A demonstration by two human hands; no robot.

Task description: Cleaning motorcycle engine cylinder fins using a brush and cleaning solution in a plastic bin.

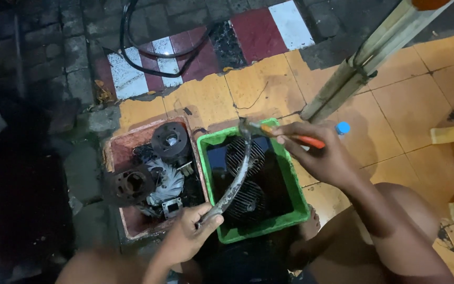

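Note:
My left hand (187, 235) grips the lower end of a curved, dirty metal rod (237, 176) that arches up over a green plastic tub (290, 179). My right hand (316, 152) holds orange-handled pliers (290, 135) whose jaws clamp the rod's upper end (245, 126). The tub holds dark liquid and two round finned metal parts (245, 155). The rod hangs above the tub, apart from the liquid.
A red tub (112, 152) left of the green one holds engine parts: a cylinder (169, 139), a fan wheel (166, 179) and a ring-shaped part (130, 184). A slanted post (358, 68), a blue cap (342, 128), a black hose (132, 37) and yellow paving surround them.

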